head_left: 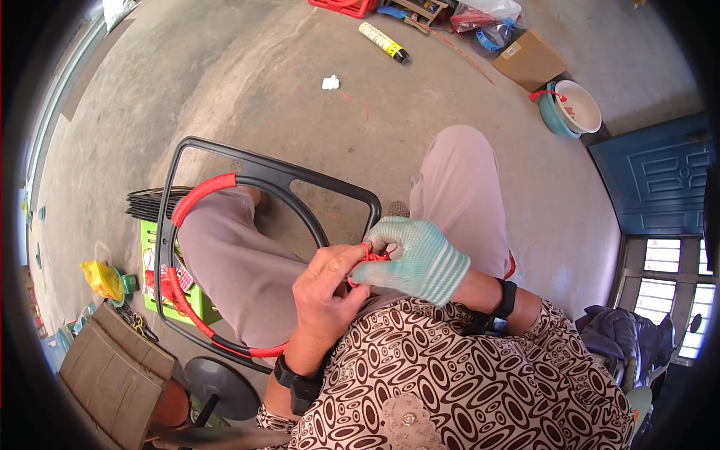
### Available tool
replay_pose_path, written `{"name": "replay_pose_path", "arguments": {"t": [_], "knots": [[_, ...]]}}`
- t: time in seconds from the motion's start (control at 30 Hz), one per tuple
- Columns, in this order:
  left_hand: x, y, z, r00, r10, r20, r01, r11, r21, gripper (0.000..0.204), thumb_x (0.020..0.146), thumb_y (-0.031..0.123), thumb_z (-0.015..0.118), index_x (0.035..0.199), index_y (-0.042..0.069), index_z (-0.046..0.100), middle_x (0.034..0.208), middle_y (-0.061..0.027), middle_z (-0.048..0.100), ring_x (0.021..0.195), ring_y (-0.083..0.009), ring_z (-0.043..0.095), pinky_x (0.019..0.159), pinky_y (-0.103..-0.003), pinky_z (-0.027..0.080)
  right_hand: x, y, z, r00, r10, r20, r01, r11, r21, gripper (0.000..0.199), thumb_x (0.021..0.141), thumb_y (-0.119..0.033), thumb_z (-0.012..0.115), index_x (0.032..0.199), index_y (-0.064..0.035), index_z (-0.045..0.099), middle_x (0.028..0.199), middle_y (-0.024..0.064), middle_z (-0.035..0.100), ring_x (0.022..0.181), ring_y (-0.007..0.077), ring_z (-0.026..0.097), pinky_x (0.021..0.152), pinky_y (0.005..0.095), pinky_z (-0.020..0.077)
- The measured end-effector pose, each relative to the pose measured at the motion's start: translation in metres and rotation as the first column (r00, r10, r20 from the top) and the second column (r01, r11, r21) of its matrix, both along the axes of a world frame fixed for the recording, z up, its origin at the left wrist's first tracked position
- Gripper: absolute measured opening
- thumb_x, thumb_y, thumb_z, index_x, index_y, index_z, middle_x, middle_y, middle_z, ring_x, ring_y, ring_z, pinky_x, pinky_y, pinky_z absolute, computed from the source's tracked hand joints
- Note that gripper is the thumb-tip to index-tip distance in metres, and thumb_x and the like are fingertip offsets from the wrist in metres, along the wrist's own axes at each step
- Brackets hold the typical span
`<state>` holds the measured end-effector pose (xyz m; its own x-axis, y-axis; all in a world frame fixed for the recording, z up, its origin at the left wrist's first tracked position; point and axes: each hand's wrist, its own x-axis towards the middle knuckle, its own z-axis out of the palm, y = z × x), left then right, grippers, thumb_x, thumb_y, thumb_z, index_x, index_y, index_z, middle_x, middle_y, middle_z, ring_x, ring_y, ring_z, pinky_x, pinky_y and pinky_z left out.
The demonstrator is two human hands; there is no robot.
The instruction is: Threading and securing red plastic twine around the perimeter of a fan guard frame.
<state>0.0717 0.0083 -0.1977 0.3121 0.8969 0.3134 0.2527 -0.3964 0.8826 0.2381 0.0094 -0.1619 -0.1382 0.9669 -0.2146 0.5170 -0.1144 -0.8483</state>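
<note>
- Pinching a thin red cord (pixel 377 257), two hands meet at the centre of the frame: the bare left hand (pixel 324 292) and the right hand (pixel 420 259), in a pale green knitted glove with white stripes.
- Both grips are closed on the cord, thumb to finger; some fingertips are hidden.
- One black rounded frame (pixel 285 171) with one black inner ring (pixel 294 204) sits left of centre, against the left one of two legs in mauve trousers (pixel 244 281).
- Three red-wrapped stretches show on the ring: upper left, left and bottom.
- The frame's top bar slopes from upper left down toward the right, and its left side drops toward the lower left; with the lower right hidden, its long axis cannot be told.
- The cord's visible part, bunched and looped, runs roughly crosswise between the fingertips.
- Two black wrist straps are worn, one on each arm.
- At left stands one bright green plastic crate (pixel 150 289).
- Across the top lie one yellow cylindrical can with a black cap (pixel 382 42) and one crumpled white scrap (pixel 331 82).
- Upper right: one brown cardboard box (pixel 531 60) and two round basins, one white (pixel 589 101), one teal (pixel 553 118).
</note>
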Motion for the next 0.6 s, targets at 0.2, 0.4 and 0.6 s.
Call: {"name": "replay_pose_path", "arguments": {"t": [0.2,0.4,0.6], "knots": [[0.002,0.000,0.005,0.999,0.014,-0.043,-0.017,0.998,-0.068,0.040,0.061,-0.005,0.068,0.100,0.004,0.063,0.084,-0.0073,0.063,0.064,-0.0171,0.058,0.054,-0.024,0.046,0.003,-0.002,-0.013,0.997,-0.073,-0.023,0.077,0.977,0.198,0.013,0.074,-0.014,0.068,0.077,-0.0019,0.062,0.074,0.0102,0.061,0.062,0.0180,0.060,0.059,0.0274,0.0478],[-0.005,0.001,-0.014,0.970,0.091,0.224,-0.060,0.988,-0.143,0.024,0.074,-0.003,0.068,0.094,0.000,0.055,0.097,-0.0113,0.061,0.070,-0.0123,0.060,0.058,-0.023,0.049,0.009,0.000,-0.014,0.778,-0.398,-0.485,0.284,0.913,-0.294,0.014,0.084,-0.016,0.059,0.082,-0.0028,0.061,0.078,0.0047,0.062,0.064,0.0112,0.057,0.057,0.0236,0.0442],[-0.007,0.003,-0.006,0.753,0.302,0.585,0.152,0.785,-0.601,0.018,0.084,0.002,0.063,0.095,0.001,0.049,0.099,-0.0145,0.060,0.075,-0.0127,0.061,0.060,-0.024,0.054,0.030,-0.018,-0.010,0.456,-0.444,-0.771,-0.092,0.838,-0.537,0.011,0.087,-0.016,0.054,0.084,-0.0060,0.056,0.080,0.0055,0.061,0.052,0.0051,0.048,0.045,0.0176,0.0333]]}}
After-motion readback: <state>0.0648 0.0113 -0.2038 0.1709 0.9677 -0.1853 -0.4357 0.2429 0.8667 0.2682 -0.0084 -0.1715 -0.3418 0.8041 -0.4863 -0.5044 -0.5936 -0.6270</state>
